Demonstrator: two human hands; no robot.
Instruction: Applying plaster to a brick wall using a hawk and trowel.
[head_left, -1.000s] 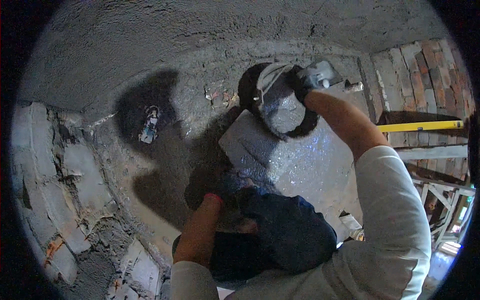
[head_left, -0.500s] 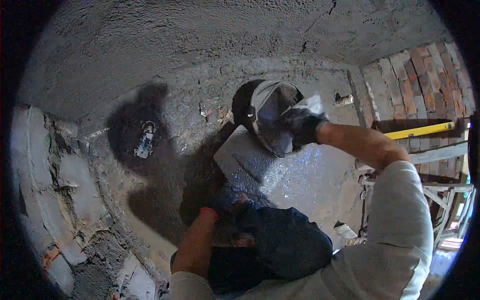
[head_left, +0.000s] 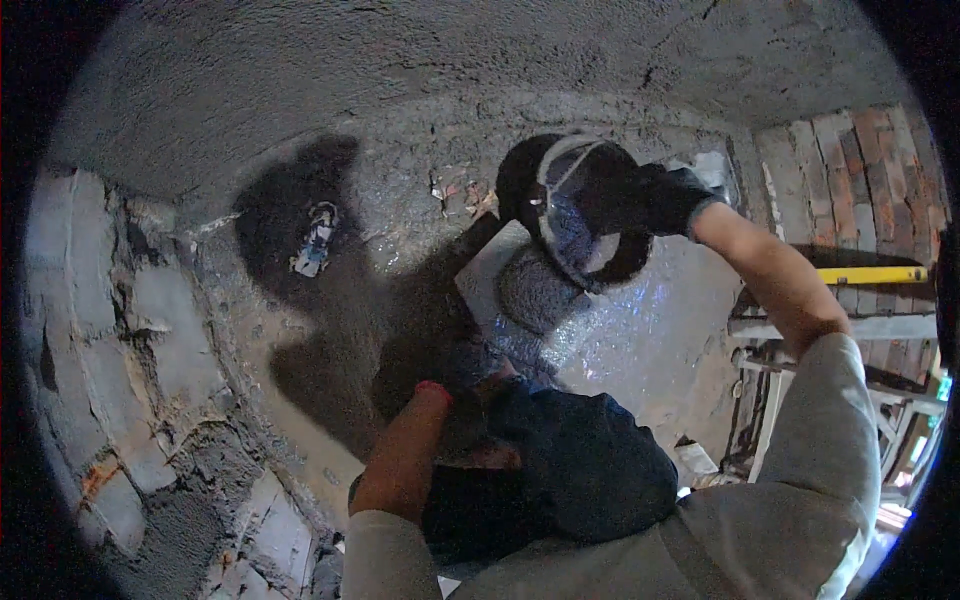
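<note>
A black bucket [head_left: 545, 205] with a pale rim and handle stands ahead of me, grey inside. Beside its right rim is my right hand [head_left: 680, 198] in a dark glove, closed on a trowel [head_left: 712, 170] whose pale flat blade shows past the knuckles; its handle is hidden. Below the bucket a flat grey mortar board [head_left: 480, 275] carries a mound of wet mortar [head_left: 545, 290]. At the board's near edge my left hand [head_left: 470, 365], dark-gloved and in shadow, grips it; its fingers are mostly hidden.
A small mortar-smeared tool [head_left: 317, 240] lies at left on the wet floor. Rough block wall [head_left: 150, 340] stands left, plastered wall [head_left: 420, 60] ahead, brick wall [head_left: 850, 170] right. A yellow level [head_left: 870, 275] rests by wooden planks [head_left: 850, 325] at right.
My right hand has pulled back from inside the bucket to the right with the trowel. A mound of mortar now sits on the board where only a thin streak showed. My view has shifted slightly.
</note>
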